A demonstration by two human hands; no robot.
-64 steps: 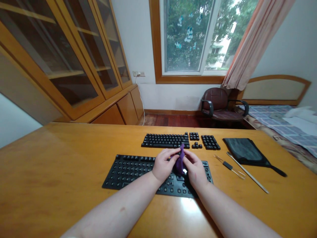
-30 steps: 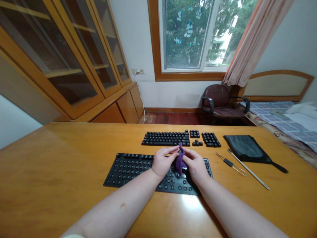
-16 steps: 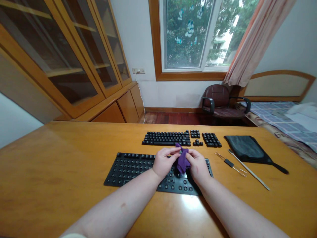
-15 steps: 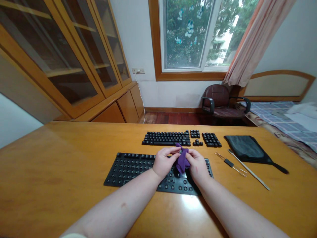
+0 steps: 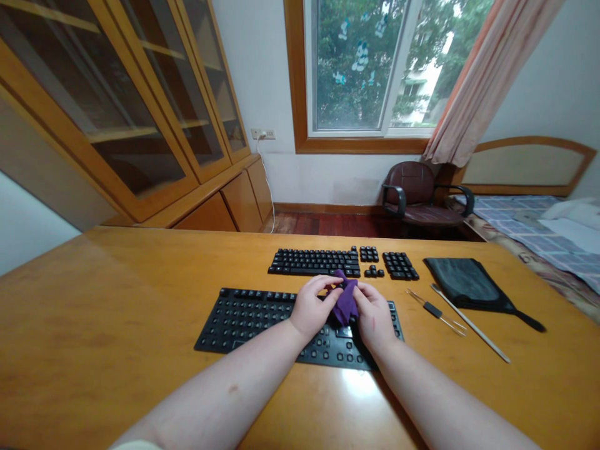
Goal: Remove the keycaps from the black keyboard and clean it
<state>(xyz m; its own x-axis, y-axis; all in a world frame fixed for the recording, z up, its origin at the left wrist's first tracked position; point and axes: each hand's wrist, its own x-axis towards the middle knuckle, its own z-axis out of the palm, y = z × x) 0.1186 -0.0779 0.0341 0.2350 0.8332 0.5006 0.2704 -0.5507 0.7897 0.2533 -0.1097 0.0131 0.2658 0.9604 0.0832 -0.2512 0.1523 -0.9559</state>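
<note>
My left hand [image 5: 311, 307] and my right hand [image 5: 375, 315] meet over the right half of a black keyboard base [image 5: 248, 319] whose keycaps are off. Both hands pinch a small purple cloth [image 5: 345, 301] bunched between their fingers. What the cloth may wrap is hidden. Beyond the hands, the removed black keycaps [image 5: 313, 262] lie laid out in keyboard order on the wooden table [image 5: 117, 312], with a small cluster [image 5: 398, 265] to their right.
To the right lie a wire keycap puller [image 5: 435, 311], a thin stick [image 5: 469, 322] and a black brush-like pad with a handle [image 5: 469, 284]. Behind the table are a glass-door cabinet [image 5: 117, 112], a brown chair [image 5: 417, 197], a window and a bed.
The purple cloth, a narrow upright strip a second ago, is now bunched wider between both hands. The hands stay over the same spot of the keyboard base.
</note>
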